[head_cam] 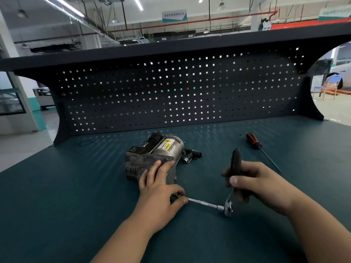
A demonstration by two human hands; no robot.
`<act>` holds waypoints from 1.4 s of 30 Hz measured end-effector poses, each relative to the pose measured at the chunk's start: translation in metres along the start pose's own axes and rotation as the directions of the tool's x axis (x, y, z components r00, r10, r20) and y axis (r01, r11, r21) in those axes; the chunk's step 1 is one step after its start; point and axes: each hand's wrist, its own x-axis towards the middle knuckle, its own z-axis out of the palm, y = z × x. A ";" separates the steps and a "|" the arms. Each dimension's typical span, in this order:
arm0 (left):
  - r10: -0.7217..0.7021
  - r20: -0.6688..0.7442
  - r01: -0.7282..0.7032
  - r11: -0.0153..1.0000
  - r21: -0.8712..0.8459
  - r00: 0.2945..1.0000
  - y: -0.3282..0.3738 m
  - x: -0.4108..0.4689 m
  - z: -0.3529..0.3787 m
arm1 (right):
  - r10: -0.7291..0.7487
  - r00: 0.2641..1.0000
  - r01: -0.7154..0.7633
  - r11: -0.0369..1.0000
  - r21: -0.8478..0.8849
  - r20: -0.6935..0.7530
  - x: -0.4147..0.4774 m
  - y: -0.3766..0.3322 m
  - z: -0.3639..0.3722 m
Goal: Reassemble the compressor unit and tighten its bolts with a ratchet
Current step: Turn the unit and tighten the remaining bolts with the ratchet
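**Now: both hands on the ratchet at the compressor's near end**

Roughly mid-bench, on the bench's dark teal top, lies the compressor unit. It is on its side, a grey metal cylinder with a yellow warning label, and a dark finned block faces me.

My left hand does two jobs. Its fingers lie over the finned block, I judge to stop the unit from twisting. Thumb and forefinger pinch the far tip of the extension bar, which keeps the socket seated. The bolt itself is hidden under that hand.

The bar runs right along the bench top to the ratchet. My right hand is clenched round its black handle, and the handle stands up and away from me. That seems a good position for swinging a tightening stroke.

Just beside the cylinder's right end sits a small black fitting, not yet mounted. Further right, toward the back edge, lies a screwdriver with an orange and black handle, well apart from both hands. A thin dark ring rests near the back left corner. Behind everything stands a perforated pegboard.
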 end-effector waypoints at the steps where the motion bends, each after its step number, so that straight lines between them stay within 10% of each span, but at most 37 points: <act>1: -0.001 0.002 0.001 1.000 -0.001 1.000 0.000 0.000 0.000 | 0.021 0.997 -0.021 1.000 0.011 0.073 -0.002 -0.002 0.002; 6: -0.006 -0.004 0.006 1.000 -0.001 1.000 0.001 0.000 -0.001 | 0.110 0.941 -0.084 0.992 -0.092 0.320 -0.005 -0.004 0.004; 11: -0.011 -0.009 0.011 1.000 0.014 1.000 0.001 0.000 0.001 | 0.162 0.986 -0.160 0.986 -0.035 0.029 0.002 0.004 0.004; 15: -0.014 0.001 0.014 1.000 0.026 1.000 0.001 0.000 0.002 | 0.254 0.945 -0.316 0.871 -0.376 -0.205 0.010 0.013 0.001; 22: -0.006 0.025 0.006 1.000 0.030 1.000 0.001 0.000 -0.001 | 0.223 0.937 -0.330 0.823 -0.463 -0.270 0.010 0.014 0.002; 27: 0.000 0.070 -0.003 0.999 0.041 0.998 0.001 0.001 -0.002 | 0.096 0.995 -0.097 0.984 -0.149 -0.010 0.000 0.003 -0.004; 32: -0.002 0.078 0.000 1.000 0.029 0.997 0.001 0.001 -0.004 | 0.164 0.897 -0.127 0.985 -0.118 0.411 -0.006 -0.004 -0.002; 42: -0.013 0.040 0.012 1.000 0.025 0.999 0.002 -0.001 -0.003 | 0.178 0.980 -0.191 0.969 -0.159 -0.093 0.004 0.007 -0.004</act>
